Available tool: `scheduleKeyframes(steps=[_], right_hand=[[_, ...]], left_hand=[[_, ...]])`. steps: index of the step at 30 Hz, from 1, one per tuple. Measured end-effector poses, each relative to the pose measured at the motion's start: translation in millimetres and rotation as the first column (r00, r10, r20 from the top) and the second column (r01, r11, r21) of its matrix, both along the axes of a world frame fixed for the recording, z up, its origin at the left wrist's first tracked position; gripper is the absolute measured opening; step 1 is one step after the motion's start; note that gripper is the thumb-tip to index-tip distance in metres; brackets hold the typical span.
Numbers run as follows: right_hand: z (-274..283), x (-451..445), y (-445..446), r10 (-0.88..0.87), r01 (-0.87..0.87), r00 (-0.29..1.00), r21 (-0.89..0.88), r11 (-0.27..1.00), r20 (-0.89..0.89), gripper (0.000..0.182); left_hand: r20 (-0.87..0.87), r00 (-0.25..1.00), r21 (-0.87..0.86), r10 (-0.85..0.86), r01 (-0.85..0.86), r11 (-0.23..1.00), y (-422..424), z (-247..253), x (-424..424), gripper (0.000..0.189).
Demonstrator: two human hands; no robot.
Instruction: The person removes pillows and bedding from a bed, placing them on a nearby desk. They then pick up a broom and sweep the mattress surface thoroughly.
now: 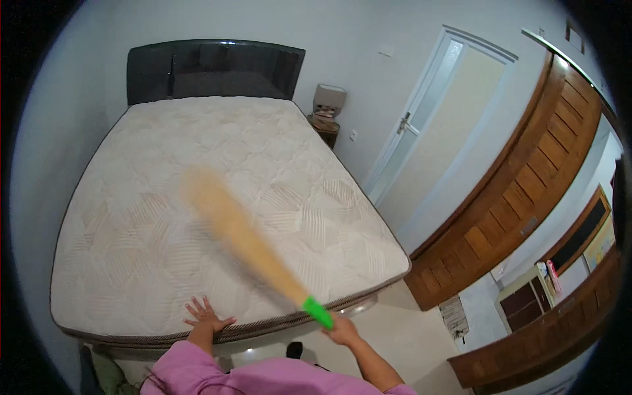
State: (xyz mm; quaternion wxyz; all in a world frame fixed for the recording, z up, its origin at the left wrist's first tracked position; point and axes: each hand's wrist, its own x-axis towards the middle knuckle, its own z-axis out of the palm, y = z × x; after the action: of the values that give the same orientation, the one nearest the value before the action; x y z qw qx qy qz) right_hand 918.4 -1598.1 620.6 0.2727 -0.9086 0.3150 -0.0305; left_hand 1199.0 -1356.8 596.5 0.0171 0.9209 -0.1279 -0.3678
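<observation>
A bare quilted mattress lies before me on a bed with a dark glossy headboard. My left hand presses on the mattress near its front edge, fingers spread, holding nothing. Past the bed's front right edge, my right hand grips a stick broom by its green handle. The broom's straw-coloured bristles reach up and left over the middle of the mattress and are blurred. Whether their tip touches the fabric, I cannot tell.
A small wooden bedside table with a box-like lamp stands by the bed's far right corner. To the right are a white door and a wooden panelled door. A wall borders the bed's left side.
</observation>
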Motion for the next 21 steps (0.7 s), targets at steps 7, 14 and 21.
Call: scheduleKeyframes(steps=[7,14,21], right_hand=[[-39.6,-19.5,-153.5,-0.741,0.53,0.669,0.655,0.539,0.068,0.017],[-23.3,-12.8,-155.7,0.239,-0.215,0.913,0.107,0.971,-0.331,0.042],[11.7,-12.8,-267.0,-0.123,-0.005,0.932,0.352,0.936,0.341,0.048]], left_hand=[[0.059,0.993,-0.035,0.106,-0.104,0.994,-7.7,-12.0,0.8,0.123],[0.094,0.946,0.051,0.31,-0.316,0.947,-36.0,-4.4,11.3,0.126],[0.156,0.988,-0.159,-0.012,0.037,0.987,-149.3,-30.3,23.2,0.123]])
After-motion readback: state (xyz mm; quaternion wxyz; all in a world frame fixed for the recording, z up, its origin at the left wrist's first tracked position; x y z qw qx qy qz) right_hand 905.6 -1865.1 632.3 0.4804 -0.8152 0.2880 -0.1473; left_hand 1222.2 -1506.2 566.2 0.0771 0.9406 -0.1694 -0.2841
